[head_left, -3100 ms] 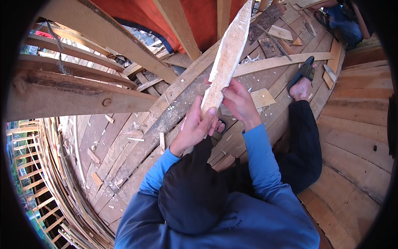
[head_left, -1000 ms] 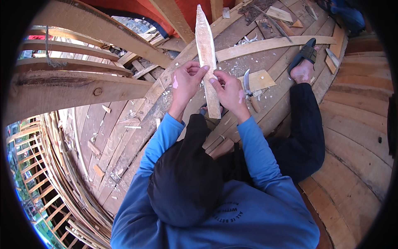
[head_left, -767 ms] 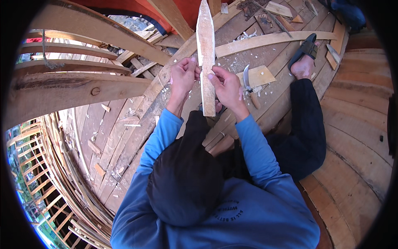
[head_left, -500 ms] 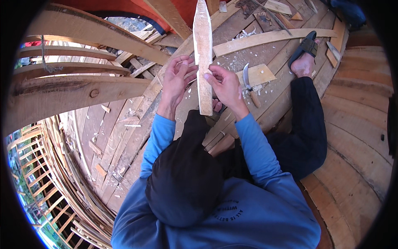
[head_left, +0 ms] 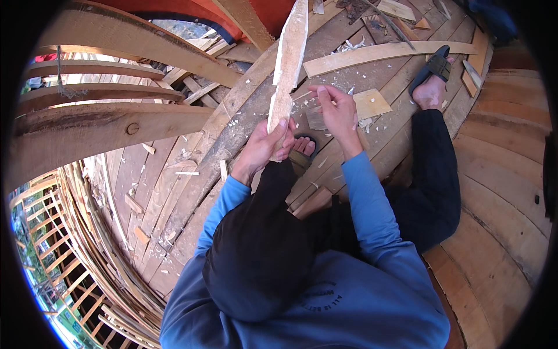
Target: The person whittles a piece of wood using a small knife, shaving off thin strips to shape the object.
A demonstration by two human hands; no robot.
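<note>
A long, pale piece of carved wood (head_left: 292, 43) stands slanted in front of me. It is pointed at the far end, with a notch along its side. My left hand (head_left: 266, 145) is wrapped round its lower end. Apart from the wood, just right of the notch, my right hand (head_left: 339, 115) has its fingers loosely spread and seems to hold nothing. A pale tip (head_left: 350, 91) shows just beyond the right hand; the rest of the knife it belongs to is hidden behind that hand. A flat wooden board (head_left: 373, 103) lies close by on the planks.
Wood shavings are scattered over the plank floor (head_left: 192, 192). A curved wooden strip (head_left: 383, 56) lies ahead. Thick curved timbers (head_left: 110, 131) reach in from the left, above a bundle of thin strips (head_left: 99, 227). My sandalled feet rest on either side, one sandal (head_left: 433, 67) at right.
My left hand has closed round the wood's lower end. My right hand has let go and moved right, covering most of the knife. The wood's top has tilted right.
</note>
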